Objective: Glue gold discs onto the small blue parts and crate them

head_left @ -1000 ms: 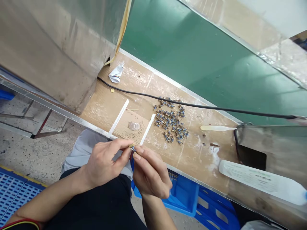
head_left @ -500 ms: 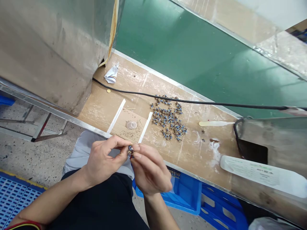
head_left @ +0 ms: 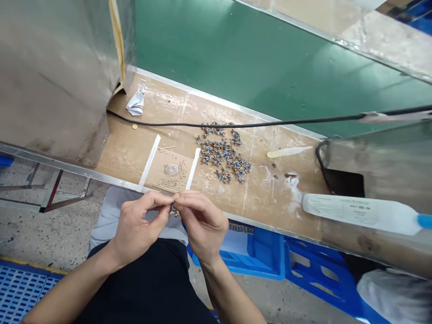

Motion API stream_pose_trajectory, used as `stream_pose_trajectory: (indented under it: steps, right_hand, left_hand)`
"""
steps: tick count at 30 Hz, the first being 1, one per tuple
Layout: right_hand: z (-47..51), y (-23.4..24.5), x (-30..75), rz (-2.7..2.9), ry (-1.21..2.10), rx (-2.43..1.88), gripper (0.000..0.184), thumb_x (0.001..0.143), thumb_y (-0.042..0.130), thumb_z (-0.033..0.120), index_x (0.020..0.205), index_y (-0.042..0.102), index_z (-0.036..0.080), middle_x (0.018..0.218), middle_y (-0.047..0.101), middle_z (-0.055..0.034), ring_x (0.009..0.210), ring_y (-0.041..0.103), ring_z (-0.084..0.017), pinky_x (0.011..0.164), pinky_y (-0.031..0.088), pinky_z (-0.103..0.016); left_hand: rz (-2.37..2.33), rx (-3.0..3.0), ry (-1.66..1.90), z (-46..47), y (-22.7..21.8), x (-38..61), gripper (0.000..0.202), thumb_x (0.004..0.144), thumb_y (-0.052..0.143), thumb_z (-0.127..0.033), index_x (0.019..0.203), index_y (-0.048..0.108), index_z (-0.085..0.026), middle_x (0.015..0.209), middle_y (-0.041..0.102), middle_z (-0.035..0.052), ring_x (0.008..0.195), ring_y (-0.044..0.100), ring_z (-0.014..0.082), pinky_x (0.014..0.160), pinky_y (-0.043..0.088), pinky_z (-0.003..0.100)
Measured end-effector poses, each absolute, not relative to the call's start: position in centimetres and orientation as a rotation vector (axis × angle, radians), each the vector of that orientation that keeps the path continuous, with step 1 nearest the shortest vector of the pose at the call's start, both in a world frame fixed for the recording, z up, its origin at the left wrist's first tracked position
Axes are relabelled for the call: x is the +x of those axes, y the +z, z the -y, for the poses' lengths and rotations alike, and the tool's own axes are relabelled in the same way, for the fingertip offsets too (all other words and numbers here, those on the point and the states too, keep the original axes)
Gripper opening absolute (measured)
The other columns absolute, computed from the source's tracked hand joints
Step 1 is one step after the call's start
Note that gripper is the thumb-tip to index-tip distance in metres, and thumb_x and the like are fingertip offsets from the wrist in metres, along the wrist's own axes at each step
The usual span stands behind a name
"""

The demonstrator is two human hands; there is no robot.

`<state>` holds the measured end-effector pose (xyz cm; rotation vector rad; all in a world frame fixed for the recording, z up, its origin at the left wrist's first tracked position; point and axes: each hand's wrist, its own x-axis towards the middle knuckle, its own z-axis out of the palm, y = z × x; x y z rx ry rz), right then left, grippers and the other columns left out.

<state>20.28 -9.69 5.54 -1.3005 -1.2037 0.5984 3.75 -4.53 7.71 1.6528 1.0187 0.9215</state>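
Observation:
My left hand (head_left: 143, 222) and my right hand (head_left: 200, 220) meet fingertip to fingertip just off the bench's front edge. Pinched between them is a small blue-and-brass figurine-like piece (head_left: 174, 210), mostly covered by the fingers. Beyond the hands, a pile of similar small blue-and-brass pieces (head_left: 222, 153) lies spread on the brown cardboard. A small clear dish (head_left: 171, 169) sits between two white tape strips, with many tiny dark specks scattered around it. Behind the dish lies a thin wooden stick (head_left: 167, 147).
A black cable (head_left: 189, 125) crosses the bench behind the pile. To the right are a flat pale stick (head_left: 290, 151) and a white bottle (head_left: 361, 211) on its side. Crumpled white paper (head_left: 136, 103) lies back left. A blue crate (head_left: 263, 254) stands below the edge.
My right hand's fingers have closed in toward the left fingertips, covering more of the small piece. The whole view has shifted, so the bench appears farther left and higher.

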Motion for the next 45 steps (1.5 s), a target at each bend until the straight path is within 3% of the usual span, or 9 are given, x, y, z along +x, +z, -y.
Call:
stream_pose_trajectory:
  steps: [8, 13, 17, 20, 23, 26, 31, 37, 45]
  right_hand:
    - [10.9, 4.6, 21.5, 1.108, 0.674, -1.346, 0.013, 0.106, 0.078, 0.015, 0.111, 0.084, 0.026, 0.103, 0.084, -0.0025, 0.097, 0.082, -0.019, 0.087, 0.069, -0.034]
    - [13.1, 2.7, 22.1, 1.164, 0.368, -1.341, 0.035, 0.104, 0.078, 0.009, 0.134, 0.078, 0.028, 0.123, 0.084, -0.0065, 0.115, 0.082, -0.022, 0.099, 0.071, -0.040]
    - [15.3, 2.5, 21.8, 1.125, 0.190, -1.404, 0.026, 0.105, 0.077, 0.013, 0.126, 0.078, 0.029, 0.114, 0.084, -0.0047, 0.105, 0.083, -0.021, 0.092, 0.072, -0.039]
    - [18.1, 1.8, 22.8, 0.955, 0.209, -1.520, 0.016, 0.107, 0.075, 0.017, 0.118, 0.080, 0.028, 0.109, 0.084, -0.0039, 0.102, 0.082, -0.020, 0.091, 0.070, -0.038]
    - [22.8, -0.9, 25.7, 0.632, 0.248, -1.770, 0.012, 0.107, 0.075, 0.030, 0.117, 0.079, 0.024, 0.112, 0.082, -0.0063, 0.106, 0.080, -0.021, 0.098, 0.067, -0.041]
    - [27.4, -5.4, 30.1, 0.335, 0.364, -2.078, 0.033, 0.104, 0.070, 0.046, 0.123, 0.076, 0.020, 0.115, 0.082, -0.0097, 0.101, 0.079, -0.023, 0.095, 0.066, -0.041]
    - [30.2, -13.5, 35.3, 0.321, 0.697, -2.277, 0.021, 0.099, 0.078, 0.040, 0.098, 0.078, 0.019, 0.089, 0.079, -0.0043, 0.077, 0.074, -0.020, 0.084, 0.064, -0.037]
    - [30.2, -19.0, 36.4, 0.280, 0.869, -2.432, 0.031, 0.109, 0.078, 0.045, 0.122, 0.073, 0.017, 0.113, 0.077, -0.0047, 0.096, 0.076, -0.020, 0.088, 0.068, -0.039]
    - [30.8, -21.0, 36.6, 0.244, 0.958, -2.442, 0.038, 0.110, 0.077, 0.044, 0.137, 0.070, 0.019, 0.132, 0.074, -0.0091, 0.110, 0.076, -0.024, 0.095, 0.069, -0.044]
  left_hand:
    - [-0.977, 1.380, 0.794, 4.6, 7.1, 5.2, 0.008, 0.102, 0.079, -0.016, 0.106, 0.084, -0.021, 0.101, 0.090, 0.0033, 0.090, 0.090, 0.0189, 0.086, 0.075, 0.026]
    - [-0.904, 1.163, 0.694, 5.3, 6.2, 7.3, 0.013, 0.103, 0.085, -0.029, 0.111, 0.081, -0.019, 0.106, 0.091, 0.0074, 0.091, 0.090, 0.0218, 0.086, 0.076, 0.030]
    - [-0.816, 1.220, 0.545, 6.5, 5.7, 8.6, 0.017, 0.107, 0.081, -0.035, 0.116, 0.080, -0.021, 0.111, 0.090, 0.0082, 0.099, 0.090, 0.0244, 0.089, 0.076, 0.034]
    - [-0.729, 1.317, 0.339, 6.9, 5.2, 9.0, 0.028, 0.108, 0.078, -0.040, 0.131, 0.076, -0.024, 0.118, 0.090, 0.0079, 0.100, 0.089, 0.0244, 0.091, 0.076, 0.036]
    - [-0.703, 1.395, 0.189, 6.6, 4.3, 8.8, 0.039, 0.109, 0.077, -0.045, 0.143, 0.071, -0.027, 0.122, 0.088, 0.0074, 0.104, 0.088, 0.0248, 0.094, 0.074, 0.037]
    - [-0.749, 1.409, 0.178, 5.9, 3.5, 8.0, 0.042, 0.109, 0.076, -0.049, 0.144, 0.071, -0.027, 0.123, 0.088, 0.0081, 0.106, 0.087, 0.0265, 0.097, 0.074, 0.040]
    - [-0.753, 1.404, 0.164, 5.2, 2.9, 7.1, 0.043, 0.108, 0.076, -0.050, 0.142, 0.072, -0.025, 0.125, 0.087, 0.0103, 0.111, 0.086, 0.0294, 0.101, 0.073, 0.045]
    - [-0.750, 1.446, 0.144, 5.3, 3.1, 6.5, 0.041, 0.108, 0.076, -0.048, 0.143, 0.072, -0.028, 0.126, 0.087, 0.0094, 0.115, 0.086, 0.0288, 0.100, 0.072, 0.042]
    - [-0.775, 1.457, 0.101, 5.1, 3.0, 6.2, 0.038, 0.110, 0.073, -0.048, 0.144, 0.072, -0.029, 0.126, 0.087, 0.0074, 0.116, 0.085, 0.0267, 0.101, 0.070, 0.039]
